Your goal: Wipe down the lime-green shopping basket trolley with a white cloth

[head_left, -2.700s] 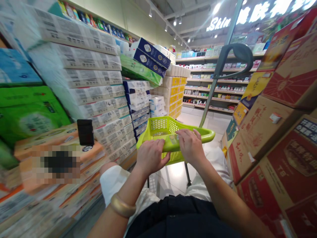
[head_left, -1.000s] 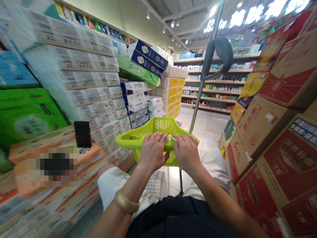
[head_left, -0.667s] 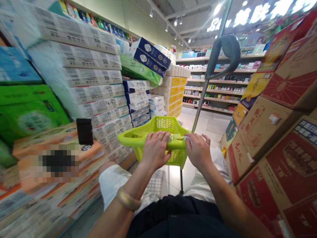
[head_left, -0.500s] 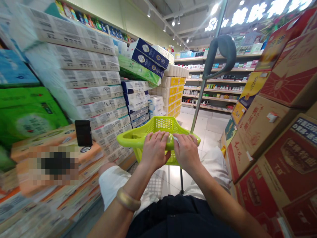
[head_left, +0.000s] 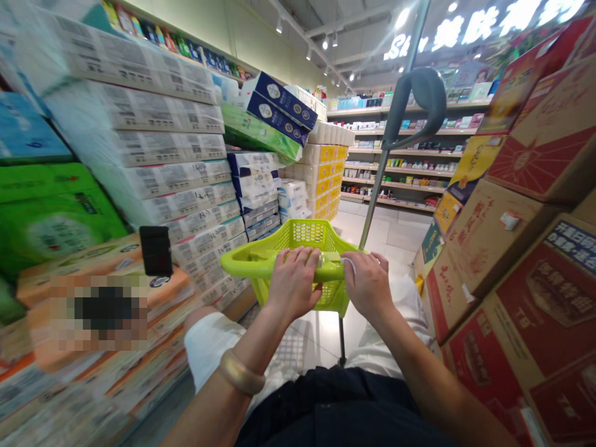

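A lime-green plastic shopping basket (head_left: 261, 259) stands in front of me, with a tall grey pull handle (head_left: 416, 102) rising at its right. My left hand (head_left: 294, 282) grips the near rim of the basket, fingers curled over it. My right hand (head_left: 369, 284) is closed just to the right on the same rim, pinching a small white piece (head_left: 349, 263) that I cannot make out. A gold bangle (head_left: 239, 375) sits on my left wrist.
Stacked tissue and paper packs (head_left: 153, 149) wall the left side, with a black phone (head_left: 156, 250) propped on an orange pack. Red and brown cartons (head_left: 521, 248) pile up on the right. A tiled aisle (head_left: 382, 233) leads to product shelves (head_left: 405, 174) beyond.
My right hand slid a little to the right along the basket rim, away from my left hand. The basket has turned slightly; earlier it sat further right.
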Available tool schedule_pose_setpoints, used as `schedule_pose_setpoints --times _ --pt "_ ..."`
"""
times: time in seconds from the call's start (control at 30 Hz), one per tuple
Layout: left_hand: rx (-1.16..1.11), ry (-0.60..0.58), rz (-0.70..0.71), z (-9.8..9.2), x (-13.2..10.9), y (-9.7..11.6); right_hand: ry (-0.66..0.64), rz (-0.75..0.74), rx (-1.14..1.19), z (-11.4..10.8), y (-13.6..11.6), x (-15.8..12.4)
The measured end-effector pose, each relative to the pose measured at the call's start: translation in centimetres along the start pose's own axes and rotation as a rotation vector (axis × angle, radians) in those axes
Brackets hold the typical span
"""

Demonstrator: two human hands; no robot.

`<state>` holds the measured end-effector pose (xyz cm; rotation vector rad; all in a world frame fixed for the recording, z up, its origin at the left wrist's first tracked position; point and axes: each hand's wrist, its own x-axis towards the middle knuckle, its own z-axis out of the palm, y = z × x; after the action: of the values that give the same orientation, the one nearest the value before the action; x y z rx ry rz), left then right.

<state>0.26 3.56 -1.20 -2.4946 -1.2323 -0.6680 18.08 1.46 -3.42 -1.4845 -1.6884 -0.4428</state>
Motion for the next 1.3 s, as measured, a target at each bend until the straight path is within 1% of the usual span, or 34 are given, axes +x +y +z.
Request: schedule_pose_setpoints --times 0.17,0.33,0.4,0.47,0.57,0.63,0.7,0.83,0.9,0.97,1.03,1.1,1.17,1.23,1.3 --pt "-0.007 0.006 0.008 0.3 0.2 0.0 0.009 0.011 -0.021 0.4 -1.3 0.2" --pt "-0.012 0.022 0.009 0.6 0.5 -0.1 -0.019 -0.021 -0.024 1.2 -2.7 0.6" --pt "-0.021 0.029 0.010 0.7 0.5 -0.4 -0.036 -0.029 -0.019 1.1 -2.4 0.6" --pt "-0.027 0.028 0.015 0.7 0.4 -0.6 -0.053 -0.026 -0.028 0.6 -1.3 0.6" --pt "-0.031 0.020 0.022 0.8 0.4 -0.8 -0.043 0.024 -0.067 -0.1 0.4 0.5" --pt "-0.031 0.020 0.023 0.8 0.4 -0.7 -0.028 0.052 -0.084 -0.3 0.8 0.5" --pt "-0.027 0.022 0.022 0.7 0.5 -0.6 -0.023 0.048 -0.084 0.0 0.2 0.5" --pt "-0.022 0.024 0.016 0.6 0.5 -0.4 -0.045 0.003 -0.058 0.8 -2.2 0.6" --pt "-0.023 0.020 0.015 0.6 0.4 -0.6 -0.061 -0.007 -0.031 0.8 -2.6 0.6" --pt "-0.023 0.015 0.015 0.5 0.3 -0.8 -0.074 -0.014 -0.008 0.6 -2.0 0.5" --pt "-0.022 0.010 0.016 0.5 0.3 -1.0 -0.073 -0.005 -0.011 0.0 -0.7 0.4" --pt "-0.024 0.007 0.021 0.5 0.3 -0.9 -0.056 0.018 -0.029 -0.4 0.6 0.2" --pt "-0.021 0.006 0.027 0.6 0.4 -0.7 -0.032 0.040 -0.046 -0.7 1.4 0.2" --pt "-0.015 0.005 0.030 0.6 0.6 -0.4 -0.012 0.050 -0.059 -0.6 1.2 0.2" --pt "-0.009 0.005 0.029 0.7 0.7 -0.2 0.000 0.050 -0.068 -0.2 0.4 0.2"
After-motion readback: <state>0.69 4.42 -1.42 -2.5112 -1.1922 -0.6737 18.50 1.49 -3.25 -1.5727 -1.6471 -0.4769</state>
